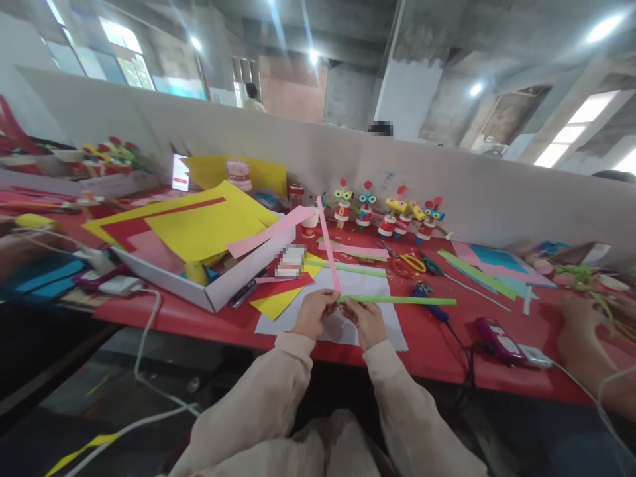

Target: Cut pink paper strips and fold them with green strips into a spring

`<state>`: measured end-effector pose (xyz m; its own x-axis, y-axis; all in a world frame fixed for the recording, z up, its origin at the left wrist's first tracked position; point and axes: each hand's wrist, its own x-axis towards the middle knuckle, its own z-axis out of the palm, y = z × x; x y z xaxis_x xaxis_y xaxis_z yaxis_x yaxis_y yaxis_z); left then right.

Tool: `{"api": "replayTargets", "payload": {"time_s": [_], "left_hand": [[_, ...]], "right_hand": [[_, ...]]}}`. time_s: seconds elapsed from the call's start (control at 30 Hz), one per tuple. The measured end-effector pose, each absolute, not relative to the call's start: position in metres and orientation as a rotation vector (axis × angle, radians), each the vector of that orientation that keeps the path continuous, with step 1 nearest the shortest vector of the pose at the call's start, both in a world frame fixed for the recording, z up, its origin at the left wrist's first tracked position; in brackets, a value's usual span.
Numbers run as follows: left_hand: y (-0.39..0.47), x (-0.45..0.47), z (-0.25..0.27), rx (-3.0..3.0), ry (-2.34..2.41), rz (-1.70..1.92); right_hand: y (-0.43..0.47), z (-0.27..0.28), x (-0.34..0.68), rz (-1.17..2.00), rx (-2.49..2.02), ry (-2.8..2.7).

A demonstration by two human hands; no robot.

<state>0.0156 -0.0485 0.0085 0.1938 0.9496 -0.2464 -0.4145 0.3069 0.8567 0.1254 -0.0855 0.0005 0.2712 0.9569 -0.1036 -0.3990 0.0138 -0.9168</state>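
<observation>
A pink paper strip (pixel 328 242) and a green paper strip (pixel 412 301) meet at one end, roughly at a right angle. My left hand (pixel 315 313) pinches them where they join. Close beside it, my right hand (pixel 366 319) has its fingers closed on the green strip near the same corner. The pink strip points away from me, and the green one reaches out to the right. Below both hands lies a white sheet (pixel 283 323) on the red table (pixel 199 321). Whether the two strips are stuck together is hidden by my fingertips.
Left stands a white box (pixel 221 295) with coloured paper sheets (pixel 199 225). Several paper-cup figures (pixel 366 211) line the back wall. Scissors (pixel 410 264), a blue-handled tool (pixel 430 305) with a cord and a purple device (pixel 499 339) lie right. Other people's arms (pixel 581 338) show at both sides.
</observation>
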Motion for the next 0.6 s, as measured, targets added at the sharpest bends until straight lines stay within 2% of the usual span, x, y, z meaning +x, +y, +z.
{"api": "replayTargets", "payload": {"time_s": [0.2, 0.6], "left_hand": [[-0.049, 0.009, -0.002, 1.134, 0.909, 1.111], [-0.055, 0.01, -0.012, 1.329, 0.897, 1.147]], "right_hand": [[-0.084, -0.008, 0.127, 1.2, -1.114, -0.699], [-0.086, -0.03, 0.133, 1.039, -1.167, -0.866]]}}
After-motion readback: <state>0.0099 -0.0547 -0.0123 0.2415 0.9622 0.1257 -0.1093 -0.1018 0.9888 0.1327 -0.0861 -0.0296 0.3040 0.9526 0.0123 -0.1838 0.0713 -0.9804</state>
